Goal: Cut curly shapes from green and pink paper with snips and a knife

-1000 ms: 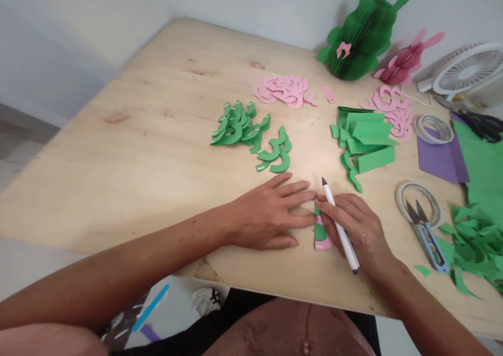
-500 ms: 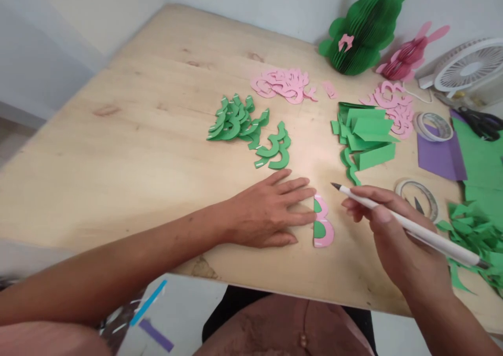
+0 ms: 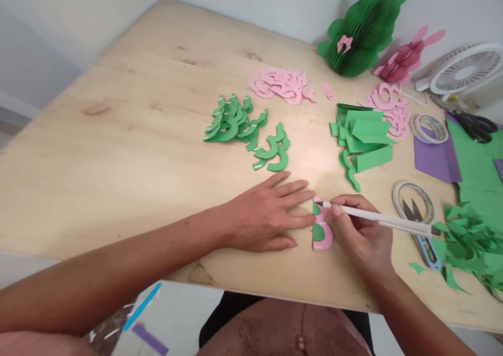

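My left hand [image 3: 271, 212] lies flat on the wooden table, fingers spread. Its fingertips touch the left edge of a pink curved paper cutout [image 3: 328, 237], which lies over a green paper piece [image 3: 318, 233]. In my right hand [image 3: 363, 230] is a white pencil [image 3: 369, 215], pinched near its dark tip. That tip rests at the upper part of the green paper, by the pink cutout's inner curve; whether it presses on the paper I cannot tell. Beyond my left hand lie green curved cutouts [image 3: 277, 149] with small white strips on them.
Folded green papers [image 3: 369, 136], pink cutouts [image 3: 281, 85] and tape rolls [image 3: 430, 129] lie further back. Small snips [image 3: 426, 248] and green scraps [image 3: 471, 246] are at right, near black-handled scissors [image 3: 477, 124]. A green paper rabbit [image 3: 363, 31] and a white fan [image 3: 466, 70] stand behind.
My right hand has moved left and brought the pencil tip down to the pink and green papers, uncovering the snips. My left hand stays in place.
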